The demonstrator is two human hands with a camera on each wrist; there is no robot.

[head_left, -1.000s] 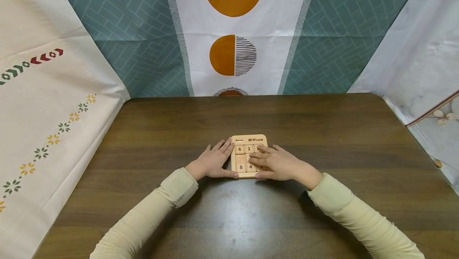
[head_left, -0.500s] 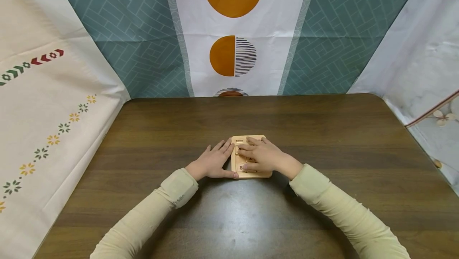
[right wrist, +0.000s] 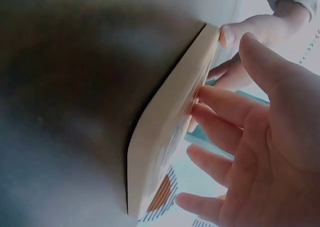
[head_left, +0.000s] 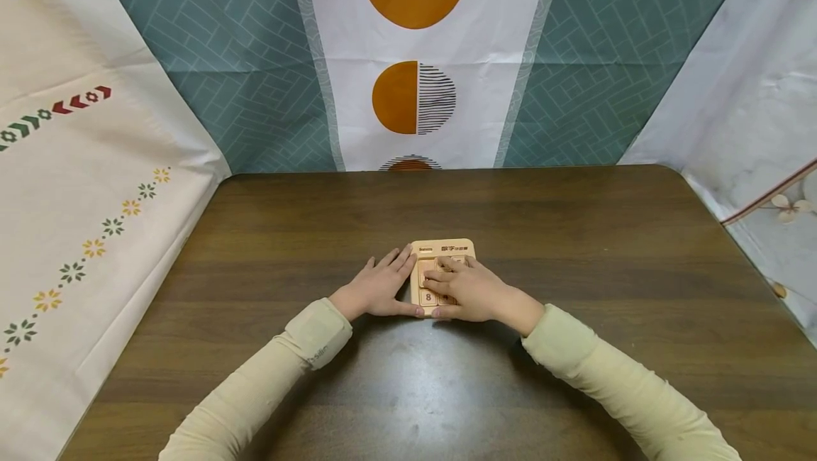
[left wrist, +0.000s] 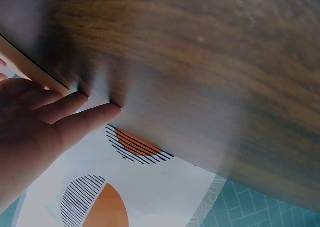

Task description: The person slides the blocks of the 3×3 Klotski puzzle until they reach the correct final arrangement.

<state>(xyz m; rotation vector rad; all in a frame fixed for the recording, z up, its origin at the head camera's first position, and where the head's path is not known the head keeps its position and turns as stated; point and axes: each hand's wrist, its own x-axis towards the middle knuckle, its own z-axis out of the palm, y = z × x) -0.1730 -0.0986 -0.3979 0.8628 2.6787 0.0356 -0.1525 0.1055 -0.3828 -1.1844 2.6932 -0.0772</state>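
Observation:
A pale wooden number slide puzzle (head_left: 454, 242) lies flat on the table, with square numbered tiles in its frame. The 8 tile (head_left: 428, 298) shows in the bottom left corner. My left hand (head_left: 378, 288) rests against the puzzle's left side, fingers straight, fingertips at the upper edge and thumb at the lower left corner. Over the tiles lies my right hand (head_left: 475, 292), its extended fingertips on the left column and its thumb at the near edge. It hides most of the other tiles. In the right wrist view, two fingertips (right wrist: 200, 104) touch the puzzle's top face.
The brown wood-grain table (head_left: 306, 227) spreads out around the puzzle. A patterned cloth (head_left: 255, 113) hangs along its far edge, and pale cloths (head_left: 83, 248) hang at both sides.
My right hand has moved left across the tiles, then slightly toward the near edge. The 6 no longer shows in the top left slot. My left hand has stayed put.

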